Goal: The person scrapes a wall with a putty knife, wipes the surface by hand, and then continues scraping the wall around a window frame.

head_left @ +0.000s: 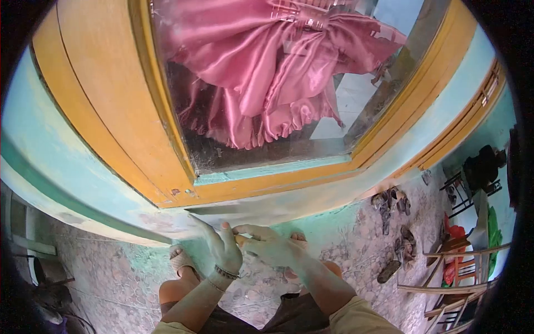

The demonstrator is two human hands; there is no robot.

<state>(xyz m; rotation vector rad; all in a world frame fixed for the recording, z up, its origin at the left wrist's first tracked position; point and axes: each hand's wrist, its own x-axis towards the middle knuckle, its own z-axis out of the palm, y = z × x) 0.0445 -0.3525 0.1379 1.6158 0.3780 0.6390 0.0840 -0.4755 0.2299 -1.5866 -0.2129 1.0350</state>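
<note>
My left hand (pixel 223 250), with a dark bracelet at the wrist, reaches up close to the pale wall under the window frame. Its fingers are stretched out and its thumb stands apart, nothing between them. Right beside it, my right hand (pixel 270 245) is closed, fingers curled round a small thing with a yellow-orange part (pixel 240 240). What that thing is I cannot tell; most of it is hidden by the hand. Just above both hands, a dark flat streak (pixel 214 210) runs along the wall below the yellow-orange window frame (pixel 239 192).
Behind the window glass hangs a shiny pink gathered curtain (pixel 250 78). My sandalled foot (pixel 181 260) stands near the wall base on the mottled floor (pixel 128 284). Several shoes (pixel 389 203) lie to the right, with wooden chairs (pixel 467 286) beyond. Dark clutter (pixel 47 284) sits at the left.
</note>
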